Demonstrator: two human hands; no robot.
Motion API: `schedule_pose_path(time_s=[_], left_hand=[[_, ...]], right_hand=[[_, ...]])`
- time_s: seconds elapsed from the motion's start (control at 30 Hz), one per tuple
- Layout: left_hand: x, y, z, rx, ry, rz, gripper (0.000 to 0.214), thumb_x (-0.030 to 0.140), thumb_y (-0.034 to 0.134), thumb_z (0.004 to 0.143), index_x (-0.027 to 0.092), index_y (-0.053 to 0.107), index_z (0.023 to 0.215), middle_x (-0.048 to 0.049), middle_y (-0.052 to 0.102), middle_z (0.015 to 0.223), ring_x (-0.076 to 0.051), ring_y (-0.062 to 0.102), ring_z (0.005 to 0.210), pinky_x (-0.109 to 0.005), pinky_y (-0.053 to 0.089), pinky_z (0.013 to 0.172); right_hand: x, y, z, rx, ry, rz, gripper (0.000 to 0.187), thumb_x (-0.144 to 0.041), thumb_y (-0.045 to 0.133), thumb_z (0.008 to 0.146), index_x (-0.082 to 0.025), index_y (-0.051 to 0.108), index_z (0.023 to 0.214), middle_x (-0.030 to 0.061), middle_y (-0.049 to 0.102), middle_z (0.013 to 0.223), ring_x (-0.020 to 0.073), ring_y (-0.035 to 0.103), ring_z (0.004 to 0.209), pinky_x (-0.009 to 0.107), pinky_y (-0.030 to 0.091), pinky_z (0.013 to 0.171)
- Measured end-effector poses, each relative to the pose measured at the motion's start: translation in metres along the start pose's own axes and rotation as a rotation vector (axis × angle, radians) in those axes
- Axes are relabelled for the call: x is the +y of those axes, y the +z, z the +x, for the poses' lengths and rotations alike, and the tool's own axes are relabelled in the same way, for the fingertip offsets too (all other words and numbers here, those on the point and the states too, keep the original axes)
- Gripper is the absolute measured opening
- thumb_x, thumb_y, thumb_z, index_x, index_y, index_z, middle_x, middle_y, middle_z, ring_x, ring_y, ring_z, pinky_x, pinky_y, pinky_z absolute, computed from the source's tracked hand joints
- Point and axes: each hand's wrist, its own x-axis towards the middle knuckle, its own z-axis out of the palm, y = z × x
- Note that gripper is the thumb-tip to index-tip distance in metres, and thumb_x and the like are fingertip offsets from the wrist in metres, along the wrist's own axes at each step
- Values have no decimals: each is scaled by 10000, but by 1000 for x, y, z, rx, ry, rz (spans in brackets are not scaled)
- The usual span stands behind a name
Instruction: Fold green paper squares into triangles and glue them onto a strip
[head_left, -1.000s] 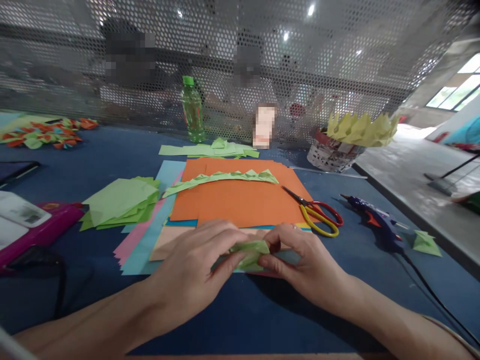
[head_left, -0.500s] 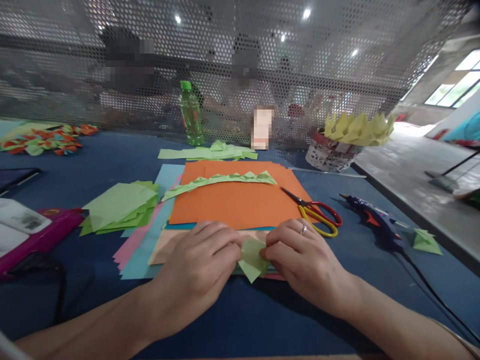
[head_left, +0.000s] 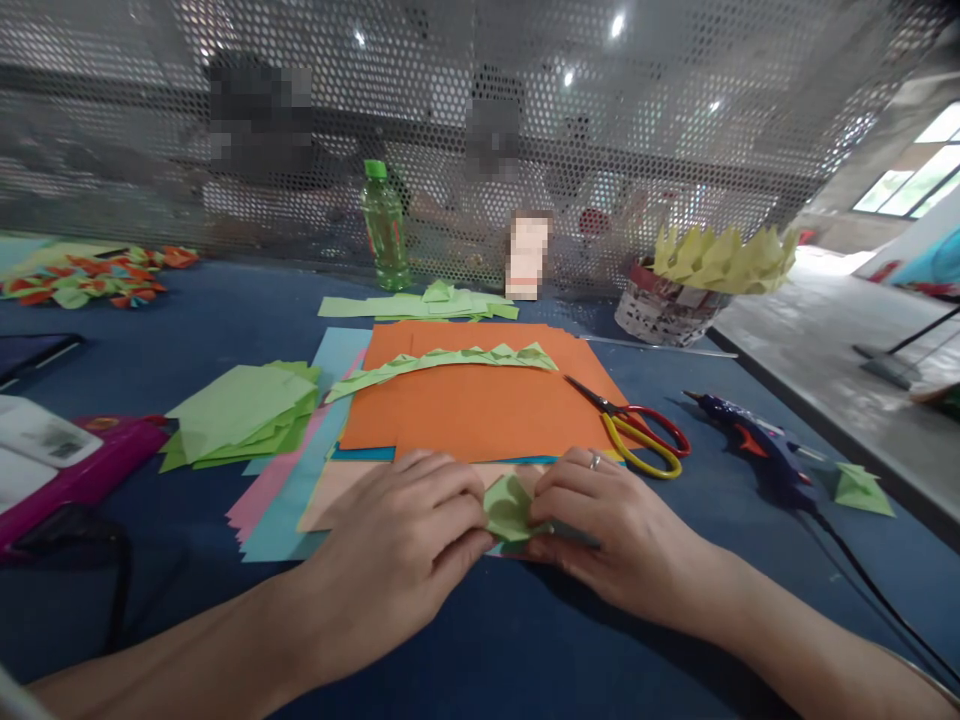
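Left fingers (head_left: 459, 516) and right fingers (head_left: 561, 506) pinch green paper (head_left: 508, 508); yellow folded paper (head_left: 720, 262) tops the patterned pot (head_left: 661, 314).

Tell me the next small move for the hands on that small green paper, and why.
Probably press the small green paper flat along its near edge: it looks bent rather than lying flat, and the left hand and right hand hold its opposite sides.

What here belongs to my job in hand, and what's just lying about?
Likely belonging:
green paper piece, between left hand and right hand
green paper stack
pointed green strip
scissors
glue gun

Probably lying about:
green-capped bottle
patterned container
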Motion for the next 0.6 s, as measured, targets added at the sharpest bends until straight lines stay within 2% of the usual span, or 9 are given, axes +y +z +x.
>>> schedule_pose_path(time_s=[0.17,0.27,0.4,0.6], left_hand=[[-3,2,8,-42,-150,-110,241,287,472,1052,209,565,844,-8,576,876,-195,536,839,-340,343,737],[-2,3,12,-63,-212,-120,294,348,436,1066,211,545,830,-12,552,876,-199,522,840,-337,340,722],[-1,4,15,-70,-263,-94,330,390,417,1068,215,541,817,-14,540,861,-208,508,833,-345,338,724],[0,7,16,-47,-317,-36,324,368,508,1023,209,476,742,-4,527,823,-202,488,800,-345,332,700]], right_hand=[[1,8,4,58,228,119,152,-288,654,957,-210,673,829,-6,671,787,151,567,745,291,373,716],[-1,11,7,85,329,108,194,-307,660,947,-217,662,775,-26,649,725,137,548,695,280,341,663],[-5,13,11,115,401,38,218,-273,685,905,-211,620,706,-36,627,674,132,520,649,279,304,624],[-8,14,13,140,448,24,222,-186,731,814,-202,578,653,-49,605,634,123,510,633,270,298,620]])
